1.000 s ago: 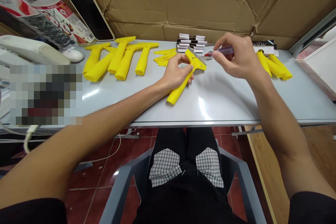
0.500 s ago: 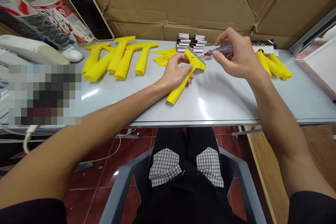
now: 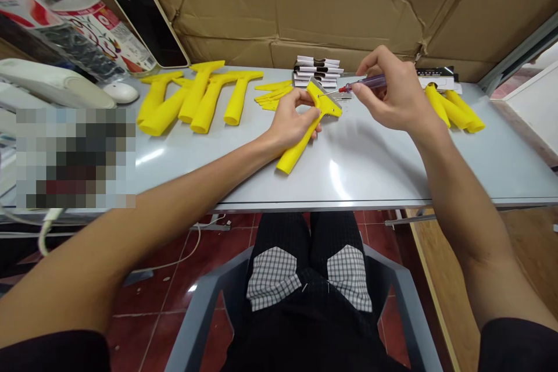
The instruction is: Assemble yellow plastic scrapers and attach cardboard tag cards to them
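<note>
1. At the middle of the counter [image 3: 370, 177], the left hand [image 3: 290, 122] grips a yellow-handled scraper [image 3: 300, 139], its fingers [image 3: 305, 99] curled closely around the neck just below the wide head.
2. The right hand [image 3: 392, 90] holds a small screwdriver [image 3: 368, 82] with a translucent purple handle, pinched narrowly between thumb and fingertips just behind its red collar.
3. The screwdriver's thin steel shaft [image 3: 329, 93] runs leftward, nearly level, to the scraper's head; whether its tip touches the head is too small to tell. The scraper's long axis crosses it at a slant, from the head down-left towards the person. The left hand is the nearer, wrapped on the scraper, while the right hand stays just to the head's right.
4. A steel blade [image 3: 317, 86] shows along the head's far edge.
5. Beyond the hands lie yellow strips [image 3: 272, 96] and a stack of black-and-white cards [image 3: 316, 72]. A row of yellow handles [image 3: 198, 93] lies to the left, and a smaller group of yellow handles [image 3: 453, 109] to the right.
</note>
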### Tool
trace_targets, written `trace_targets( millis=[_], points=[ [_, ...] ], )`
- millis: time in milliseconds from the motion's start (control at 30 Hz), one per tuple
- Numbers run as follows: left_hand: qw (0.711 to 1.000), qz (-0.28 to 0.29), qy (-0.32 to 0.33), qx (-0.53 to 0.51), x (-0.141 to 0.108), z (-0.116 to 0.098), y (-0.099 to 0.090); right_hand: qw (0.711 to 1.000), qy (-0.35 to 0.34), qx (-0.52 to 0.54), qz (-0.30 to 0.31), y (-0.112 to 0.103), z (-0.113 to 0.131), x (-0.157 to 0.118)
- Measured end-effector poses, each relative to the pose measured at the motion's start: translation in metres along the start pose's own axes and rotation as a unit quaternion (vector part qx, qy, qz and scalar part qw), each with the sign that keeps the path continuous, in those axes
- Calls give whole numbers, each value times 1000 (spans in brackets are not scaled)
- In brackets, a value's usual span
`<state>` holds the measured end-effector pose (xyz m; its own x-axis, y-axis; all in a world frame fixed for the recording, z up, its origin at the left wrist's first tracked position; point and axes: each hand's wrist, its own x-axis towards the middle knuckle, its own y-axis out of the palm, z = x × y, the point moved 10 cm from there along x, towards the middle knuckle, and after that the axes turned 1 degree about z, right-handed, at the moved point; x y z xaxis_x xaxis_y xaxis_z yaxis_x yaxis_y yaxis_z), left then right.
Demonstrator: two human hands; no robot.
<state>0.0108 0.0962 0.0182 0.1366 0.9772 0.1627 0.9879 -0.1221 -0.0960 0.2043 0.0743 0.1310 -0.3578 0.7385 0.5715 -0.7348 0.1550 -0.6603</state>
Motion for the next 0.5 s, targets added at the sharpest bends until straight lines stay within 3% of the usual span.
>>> trace_targets(
  millis=[500],
  points=[
    [1000, 2, 0, -7, -1, -2, 0, 1000, -4, -14, 1, 1, 0, 1]
  ],
)
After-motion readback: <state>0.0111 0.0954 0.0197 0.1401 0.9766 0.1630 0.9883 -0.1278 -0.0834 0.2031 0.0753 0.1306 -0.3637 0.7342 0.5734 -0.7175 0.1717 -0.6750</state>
